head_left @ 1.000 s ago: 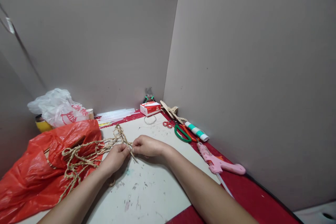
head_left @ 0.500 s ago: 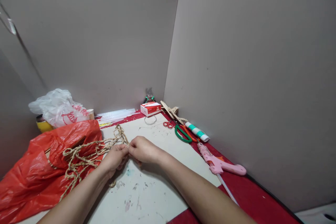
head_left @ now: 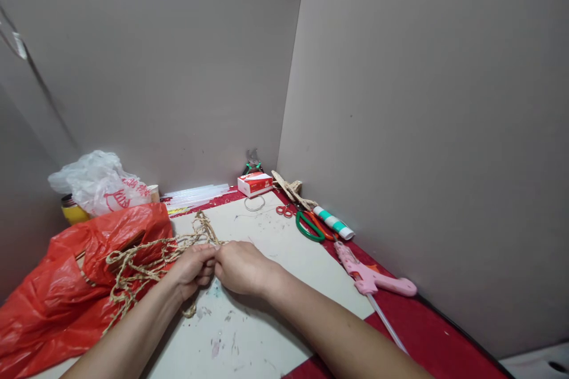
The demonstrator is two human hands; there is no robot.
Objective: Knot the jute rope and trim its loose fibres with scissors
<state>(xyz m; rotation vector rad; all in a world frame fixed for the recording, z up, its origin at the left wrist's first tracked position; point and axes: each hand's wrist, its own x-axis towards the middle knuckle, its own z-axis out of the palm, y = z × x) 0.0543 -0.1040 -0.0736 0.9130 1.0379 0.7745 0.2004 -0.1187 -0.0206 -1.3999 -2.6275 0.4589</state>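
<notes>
My left hand [head_left: 195,266] and my right hand [head_left: 242,266] meet over the pale work board [head_left: 249,337], fingers pinched together. Between the fingertips they grip a part of the braided straw cord [head_left: 207,228]; the exact pinched spot is hidden by the fingers. Loose loops of the cord trail left from the hands across a red plastic bag [head_left: 57,272]. A short cord end [head_left: 189,311] shows below my left wrist, lying on the board.
Along the right edge lie a pink glue gun [head_left: 368,275], green-handled scissors [head_left: 310,228], small red scissors [head_left: 284,211] and a green-white roll [head_left: 334,222]. Behind are a red-white box [head_left: 255,184], glue sticks [head_left: 195,194] and a white plastic bag [head_left: 104,183]. Grey panels [head_left: 400,100] enclose the table.
My right hand has turned and come slightly lower, its back now more toward me. The left hand has shifted slightly, its fingers curled closer. The cord on the bag lies as before.
</notes>
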